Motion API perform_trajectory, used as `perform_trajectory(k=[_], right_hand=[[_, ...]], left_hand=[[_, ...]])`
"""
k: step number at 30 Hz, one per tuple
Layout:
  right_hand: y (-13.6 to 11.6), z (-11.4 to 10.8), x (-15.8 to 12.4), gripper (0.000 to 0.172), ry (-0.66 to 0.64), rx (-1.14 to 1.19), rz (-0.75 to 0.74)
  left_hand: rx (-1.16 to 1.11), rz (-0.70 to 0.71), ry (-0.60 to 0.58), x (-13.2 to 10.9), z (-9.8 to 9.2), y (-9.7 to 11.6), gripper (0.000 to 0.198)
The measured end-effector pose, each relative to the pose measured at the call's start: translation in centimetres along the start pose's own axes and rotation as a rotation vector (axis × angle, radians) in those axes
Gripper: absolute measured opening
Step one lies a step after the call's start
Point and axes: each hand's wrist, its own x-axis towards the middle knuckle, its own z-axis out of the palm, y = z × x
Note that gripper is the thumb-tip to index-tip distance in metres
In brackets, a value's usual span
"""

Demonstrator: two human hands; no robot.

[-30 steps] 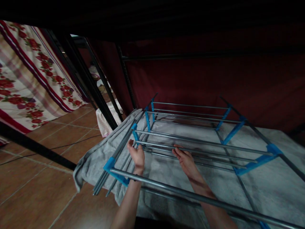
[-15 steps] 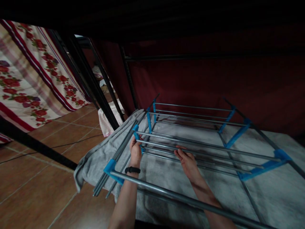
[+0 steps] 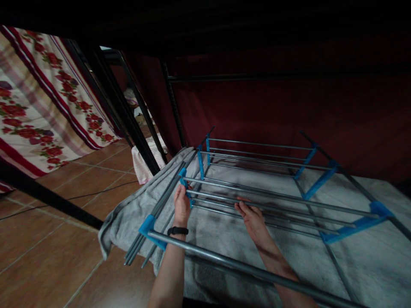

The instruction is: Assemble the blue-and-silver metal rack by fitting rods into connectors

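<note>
A rack frame of grey metal tubes (image 3: 224, 252) joined by blue plastic connectors (image 3: 348, 229) lies on a grey blanket (image 3: 128, 220). My left hand (image 3: 182, 203), with a black band at the wrist, grips a blue connector (image 3: 183, 176) on the frame's left side; its fingertips are partly hidden behind it. Farther right, my right hand (image 3: 252, 216) has its thumb and fingers closed around a thin metal tube (image 3: 215, 196) that runs across the frame. The left end of that tube meets the connector at my left hand.
Several loose tubes (image 3: 136, 246) lie along the frame's left side. Black metal posts (image 3: 128, 107) stand at the left, with a dark red cloth (image 3: 257, 111) behind. A flowered curtain (image 3: 48, 98) hangs over the tiled floor (image 3: 48, 239), where a cable runs.
My left hand has shifted very slightly up and left on the connector, its fingers now higher. My right hand keeps its hold on the tube almost unmoved.
</note>
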Motion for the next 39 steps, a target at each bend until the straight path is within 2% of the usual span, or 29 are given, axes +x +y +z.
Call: perform_trajectory(k=[9,13,17,21,24,28,30,35,39], right_hand=[[-0.5,1.1,-0.3,0.028,-0.036,0.059,0.056],[0.1,3.2,0.2,0.038,-0.121,0.092,0.134],[1.5,6.1,1.1,0.034,-0.249,0.117,0.154],[3.3,7.9,1.7,0.038,-0.232,0.046,0.163],[4.4,7.9,2.0,0.042,-0.179,0.023,0.164],[4.7,7.7,2.1,0.044,-0.162,0.018,0.164],[4.4,7.8,1.8,0.046,-0.151,0.031,0.150],[3.8,8.0,1.3,0.045,-0.136,0.001,0.123],[4.0,7.7,1.4,0.045,-0.129,-0.021,0.134]], left_hand=[[0.065,-0.024,0.001,-0.2,0.1,0.8,0.035],[0.083,-0.040,-0.024,0.8,-0.5,0.7,0.037],[0.107,-0.077,-0.031,1.3,-0.7,0.7,0.039],[0.144,-0.043,-0.046,1.1,-0.3,0.8,0.037],[0.227,-0.008,-0.042,1.5,0.2,0.3,0.031],[0.295,0.108,0.081,2.1,0.7,-0.7,0.033],[0.265,0.097,0.108,2.0,0.8,-0.6,0.032],[0.040,-0.029,0.040,0.8,0.4,0.5,0.025],[-0.016,-0.052,-0.098,0.3,-0.3,1.0,0.027]])
